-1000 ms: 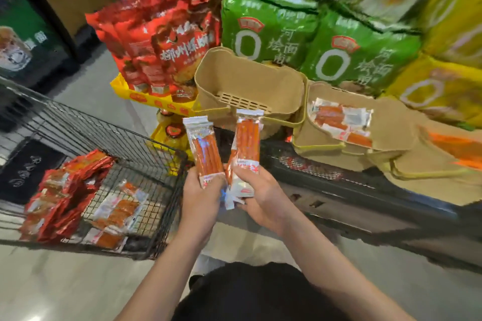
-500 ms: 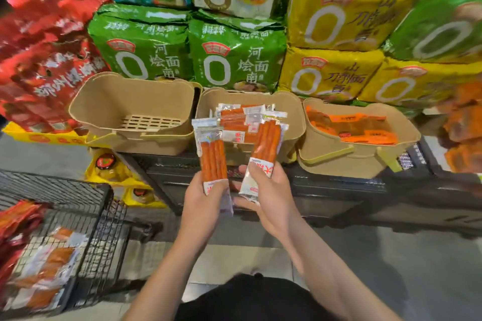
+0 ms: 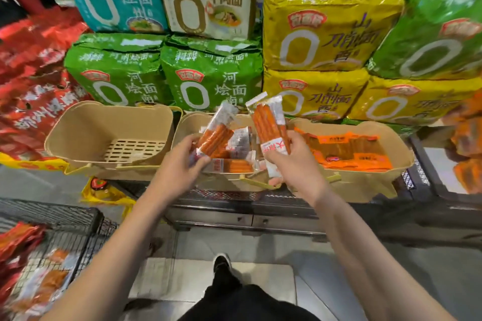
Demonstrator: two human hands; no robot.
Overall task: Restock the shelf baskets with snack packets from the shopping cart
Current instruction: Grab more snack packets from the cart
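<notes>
Both packets moved over middle basket (image 3: 182,125); left hand (image 3: 180,167), right hand (image 3: 289,164) each grip 1.

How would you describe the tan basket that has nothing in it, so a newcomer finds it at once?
Three tan baskets stand in a row on the dark shelf, below the green noodle bags. Take the leftmost basket, beside the red packets. Its slotted floor lies bare, while the other two hold orange snack packets.
</notes>
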